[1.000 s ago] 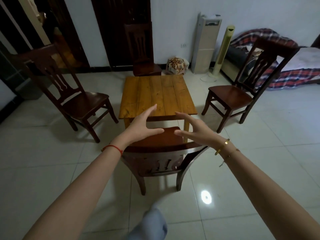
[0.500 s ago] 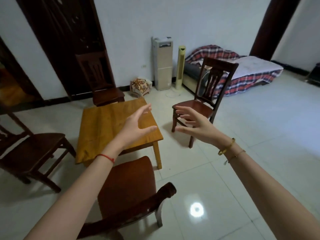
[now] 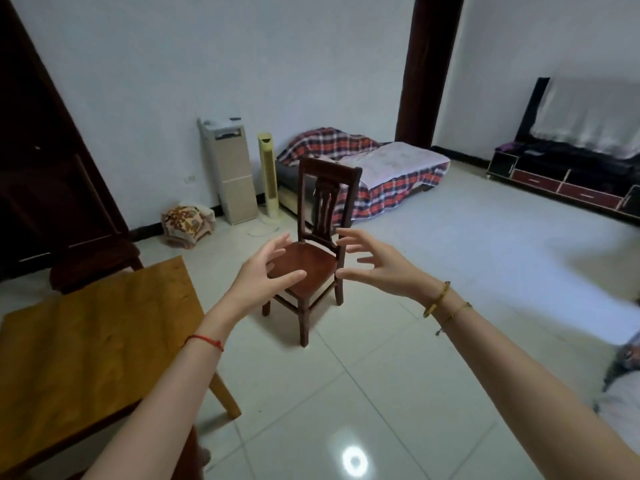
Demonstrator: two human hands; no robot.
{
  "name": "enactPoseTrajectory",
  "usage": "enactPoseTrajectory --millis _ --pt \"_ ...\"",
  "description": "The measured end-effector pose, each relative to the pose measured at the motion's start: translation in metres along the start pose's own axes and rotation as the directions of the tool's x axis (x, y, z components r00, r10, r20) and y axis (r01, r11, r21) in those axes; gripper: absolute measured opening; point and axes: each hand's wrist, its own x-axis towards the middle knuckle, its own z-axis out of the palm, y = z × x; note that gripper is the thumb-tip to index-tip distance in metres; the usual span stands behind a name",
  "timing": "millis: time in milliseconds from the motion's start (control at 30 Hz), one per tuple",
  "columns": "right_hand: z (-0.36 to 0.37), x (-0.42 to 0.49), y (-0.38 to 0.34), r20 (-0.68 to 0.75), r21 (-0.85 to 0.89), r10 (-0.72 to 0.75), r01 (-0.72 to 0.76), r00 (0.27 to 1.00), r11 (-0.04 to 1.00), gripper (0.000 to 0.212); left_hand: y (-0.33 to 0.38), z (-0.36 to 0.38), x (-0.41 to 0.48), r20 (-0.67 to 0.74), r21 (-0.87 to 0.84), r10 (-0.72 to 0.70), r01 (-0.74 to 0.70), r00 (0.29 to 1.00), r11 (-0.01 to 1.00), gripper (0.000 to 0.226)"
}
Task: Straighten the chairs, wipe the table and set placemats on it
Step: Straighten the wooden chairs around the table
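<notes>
swung to the right since half a second before, the view had carried the chair (image 3: 313, 263) from the right of the frame to its centre, while the desk (image 3: 97, 334) had slid down to 8 o'clock. both hands had stayed raised and empty.

the left hand (image 3: 263, 271) was held wide, fingers spread and lightly curved, thumb pointing toward 3 o'clock. the right hand (image 3: 377, 268) mirrored it, also wide, fingers reaching toward 9 o'clock. the palms faced each other with a gap between them, and neither gripped anything. they framed the chair's seat in the view, the left one overlapping its front corner, yet the chair looked to stand farther off, apart from them.

the chair stood upright on the pale tiled floor (image 3: 433, 375), its slatted back toward 12 o'clock, well apart from the desk, which lay at 8 o'clock of it. a second chair (image 3: 93, 261), dark and partly hidden, sat just beyond the desk's far edge at 10 o'clock.

a red string (image 3: 204, 341) circled the left wrist, and a gold bangle (image 3: 438, 299) with a thin chain beside it circled the right.

behind the chair, at 12 to 1 o'clock, a low bed (image 3: 391, 168) under a plaid blanket lay by the wall. a yellow tower fan (image 3: 268, 178) and a white cabinet unit (image 3: 230, 171) stood at 11 o'clock, with a patterned cushion (image 3: 187, 223) near them on the floor. a dark tv stand (image 3: 568, 181) ran along the wall at 2 o'clock. a round glare (image 3: 353, 460) shone on the tiles at 6 o'clock.
</notes>
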Motion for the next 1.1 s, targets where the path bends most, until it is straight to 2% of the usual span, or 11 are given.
enactPoseTrajectory --millis 233,467,900,1100 --pt "-0.121 0.043 0.112 0.093 -0.062 0.012 -0.006 0.996 0.998 0.072 0.035 0.108 0.121 -0.056 -0.107 -0.047 0.040 0.997 0.993 0.079" --pt "-0.199 0.120 0.217 0.167 -0.082 0.017 -0.003 0.986 0.997 0.071 0.030 0.181 0.238 -0.064 -0.084 -0.089 0.084 0.994 0.993 0.080" --pt "-0.319 0.381 0.366 0.324 -0.109 -0.041 0.080 0.945 0.991 0.076 -0.016 0.227 0.518 -0.175 -0.082 -0.152 0.140 0.973 0.987 0.077" --pt "-0.355 0.506 0.426 0.406 -0.087 -0.113 0.161 0.907 0.983 0.072 -0.044 0.240 0.617 -0.292 -0.090 -0.257 0.241 0.921 0.966 0.072"
